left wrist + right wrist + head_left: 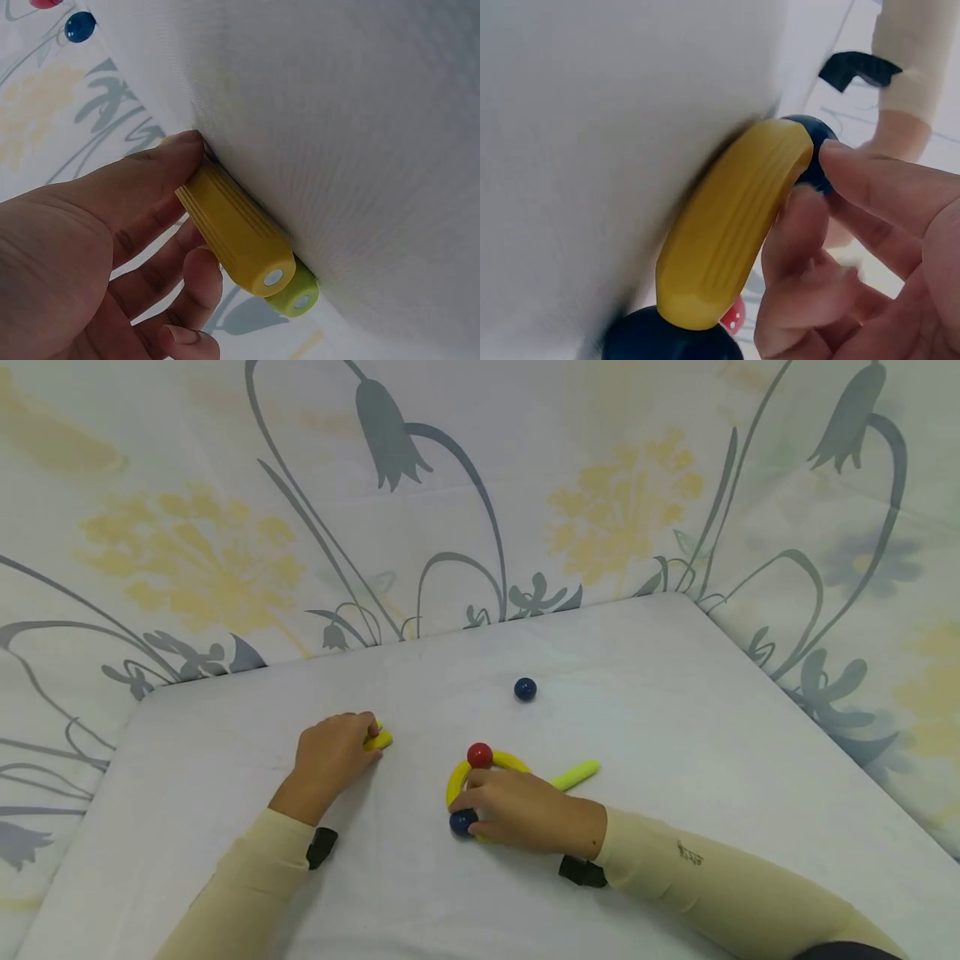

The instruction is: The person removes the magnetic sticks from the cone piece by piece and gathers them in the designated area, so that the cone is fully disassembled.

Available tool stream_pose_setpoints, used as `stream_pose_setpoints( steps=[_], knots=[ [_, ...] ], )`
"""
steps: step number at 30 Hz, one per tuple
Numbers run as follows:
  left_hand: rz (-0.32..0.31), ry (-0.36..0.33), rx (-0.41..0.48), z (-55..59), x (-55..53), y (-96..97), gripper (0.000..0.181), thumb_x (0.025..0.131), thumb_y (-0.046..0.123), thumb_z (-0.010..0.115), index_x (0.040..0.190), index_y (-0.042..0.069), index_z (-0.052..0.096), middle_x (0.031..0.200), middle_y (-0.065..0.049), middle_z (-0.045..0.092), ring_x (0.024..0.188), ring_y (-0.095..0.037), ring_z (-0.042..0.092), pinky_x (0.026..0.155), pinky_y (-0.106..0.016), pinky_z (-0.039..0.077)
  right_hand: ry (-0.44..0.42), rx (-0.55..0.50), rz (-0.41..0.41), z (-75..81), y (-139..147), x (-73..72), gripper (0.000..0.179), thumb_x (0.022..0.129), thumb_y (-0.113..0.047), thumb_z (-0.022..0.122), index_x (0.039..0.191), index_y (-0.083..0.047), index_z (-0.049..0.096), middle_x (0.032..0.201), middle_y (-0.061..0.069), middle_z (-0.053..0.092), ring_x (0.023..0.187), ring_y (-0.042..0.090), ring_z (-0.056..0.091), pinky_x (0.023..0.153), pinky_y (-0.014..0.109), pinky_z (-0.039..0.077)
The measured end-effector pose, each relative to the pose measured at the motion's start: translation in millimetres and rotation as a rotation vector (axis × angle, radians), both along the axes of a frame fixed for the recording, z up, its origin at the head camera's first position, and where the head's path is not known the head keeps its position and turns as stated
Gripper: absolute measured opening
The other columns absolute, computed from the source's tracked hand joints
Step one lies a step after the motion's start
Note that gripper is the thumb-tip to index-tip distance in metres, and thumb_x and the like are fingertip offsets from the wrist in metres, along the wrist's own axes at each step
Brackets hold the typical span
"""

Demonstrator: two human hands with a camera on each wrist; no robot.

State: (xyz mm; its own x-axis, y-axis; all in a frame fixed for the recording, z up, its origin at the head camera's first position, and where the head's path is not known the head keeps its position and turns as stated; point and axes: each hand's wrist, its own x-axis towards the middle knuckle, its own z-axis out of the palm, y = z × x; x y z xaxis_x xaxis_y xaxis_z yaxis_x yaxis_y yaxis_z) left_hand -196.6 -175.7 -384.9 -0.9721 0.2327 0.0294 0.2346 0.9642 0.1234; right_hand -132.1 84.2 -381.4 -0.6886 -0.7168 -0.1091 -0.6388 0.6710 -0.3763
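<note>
Fingers [791,244] and thumb of the right hand [517,810] pinch a dark blue ball [463,823], right at the lower left of a yellow ring [455,783] lying on the white table [420,893]! A red ball [480,755] sits at the top between two curved pieces, and the right wrist view adds another dark ball [667,339] at the far end of one arc. So the ring looks mostly built, I'd judge, though whether it closes under that palm I can't tell. Over to the left hand [335,758]: thumb and fingertips pinch a yellow bar [236,229], a lime bar [296,292] just beside it. Those two look unused, as does a lone blue ball [525,689] beyond the ring. One lime rod [576,775] pokes out past the right hand; joined or loose, hard to say.
</note>
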Motion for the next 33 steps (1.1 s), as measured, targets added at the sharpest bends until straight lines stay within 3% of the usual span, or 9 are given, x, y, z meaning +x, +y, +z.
stream_pose_setpoints(
  steps=[6, 10, 14, 17, 20, 23, 26, 29, 33],
  knots=[
    [0.014, -0.01, 0.001, -0.9, 1.0, 0.6, 0.026, 0.082, 0.021, 0.083, 0.099, 0.006, 0.071, 0.088, -0.008, 0.069, 0.071, -0.02, 0.062, 0.06, -0.037, 0.051, 0.003, 0.022, 0.018, 0.8, 3, 8.1, 0.034, 0.089, -0.022, 0.077, 0.123, -0.023, 0.071, 0.116, 0.0, 0.065, 0.092, 0.007, 0.062, 0.081, 0.02, 0.053],
    [0.0, 0.06, 0.011, -0.1, 4.4, 6.3, 0.028, 0.082, 0.024, 0.083, 0.1, 0.007, 0.07, 0.089, -0.009, 0.068, 0.066, -0.02, 0.06, 0.058, -0.036, 0.051, -0.005, 0.02, 0.007, 1.5, 8, 9.4, 0.037, 0.09, -0.022, 0.076, 0.126, -0.023, 0.068, 0.115, 0.0, 0.065, 0.088, 0.006, 0.061, 0.077, 0.02, 0.053],
    [-0.062, 0.101, 0.05, 6.9, 10.5, 27.3, 0.026, 0.087, 0.028, 0.079, 0.104, 0.01, 0.071, 0.092, -0.008, 0.069, 0.068, -0.018, 0.06, 0.06, -0.033, 0.053, -0.027, 0.016, -0.054, 3.1, 16, 8.3, 0.032, 0.09, -0.027, 0.075, 0.121, -0.02, 0.068, 0.11, 0.0, 0.066, 0.081, 0.006, 0.059, 0.074, 0.021, 0.053],
    [-0.128, 0.044, 0.1, 12.6, 13.6, 47.5, 0.024, 0.091, 0.029, 0.075, 0.109, 0.014, 0.071, 0.095, -0.005, 0.069, 0.076, -0.017, 0.062, 0.067, -0.031, 0.055, -0.027, 0.017, -0.102, 3.7, 24, 7.3, 0.023, 0.09, -0.028, 0.075, 0.11, -0.016, 0.07, 0.1, -0.001, 0.067, 0.072, 0.005, 0.055, 0.069, 0.021, 0.05],
    [-0.202, -0.06, 0.146, 14.3, 13.3, 66.0, 0.023, 0.093, 0.03, 0.072, 0.113, 0.019, 0.07, 0.101, -0.001, 0.069, 0.086, -0.017, 0.063, 0.078, -0.032, 0.056, -0.011, 0.002, -0.135, 3.3, 33, 7.6, 0.014, 0.09, -0.026, 0.075, 0.093, -0.015, 0.067, 0.08, -0.004, 0.063, 0.064, 0.005, 0.05, 0.061, 0.019, 0.045],
    [-0.27, -0.178, 0.183, 11.7, 11.4, 79.9, 0.025, 0.095, 0.031, 0.07, 0.118, 0.021, 0.069, 0.106, 0.003, 0.068, 0.092, -0.015, 0.062, 0.085, -0.033, 0.055, 0.01, -0.016, -0.156, 1.1, 40, 8.2, 0.019, 0.09, -0.023, 0.074, 0.081, -0.015, 0.06, 0.064, -0.007, 0.05, 0.058, 0.005, 0.045, 0.054, 0.019, 0.038],
    [-0.322, -0.266, 0.208, 6.4, 10.6, 88.9, 0.029, 0.095, 0.032, 0.069, 0.122, 0.021, 0.069, 0.106, 0.005, 0.066, 0.092, -0.013, 0.06, 0.086, -0.032, 0.053, 0.04, -0.017, -0.163, -1.8, 46, 8.6, 0.024, 0.091, -0.023, 0.074, 0.076, -0.015, 0.056, 0.059, -0.009, 0.042, 0.054, 0.004, 0.04, 0.051, 0.018, 0.033],
    [-0.353, -0.283, 0.214, 1.7, 10.9, 93.0, 0.029, 0.094, 0.031, 0.071, 0.121, 0.02, 0.069, 0.103, 0.004, 0.065, 0.087, -0.013, 0.057, 0.082, -0.03, 0.052, 0.082, -0.012, -0.161, -3.5, 50, 7.9, 0.023, 0.091, -0.023, 0.074, 0.078, -0.013, 0.058, 0.059, -0.009, 0.042, 0.053, 0.003, 0.04, 0.05, 0.018, 0.033],
    [-0.326, -0.273, 0.202, 0.0, 14.5, 91.8, 0.026, 0.092, 0.031, 0.074, 0.115, 0.02, 0.071, 0.098, 0.005, 0.063, 0.081, -0.012, 0.055, 0.076, -0.028, 0.05, 0.102, -0.013, -0.174, -5.2, 55, 4.8, 0.023, 0.09, -0.023, 0.074, 0.078, -0.012, 0.057, 0.059, -0.009, 0.041, 0.053, 0.004, 0.039, 0.049, 0.018, 0.03]
  ],
)
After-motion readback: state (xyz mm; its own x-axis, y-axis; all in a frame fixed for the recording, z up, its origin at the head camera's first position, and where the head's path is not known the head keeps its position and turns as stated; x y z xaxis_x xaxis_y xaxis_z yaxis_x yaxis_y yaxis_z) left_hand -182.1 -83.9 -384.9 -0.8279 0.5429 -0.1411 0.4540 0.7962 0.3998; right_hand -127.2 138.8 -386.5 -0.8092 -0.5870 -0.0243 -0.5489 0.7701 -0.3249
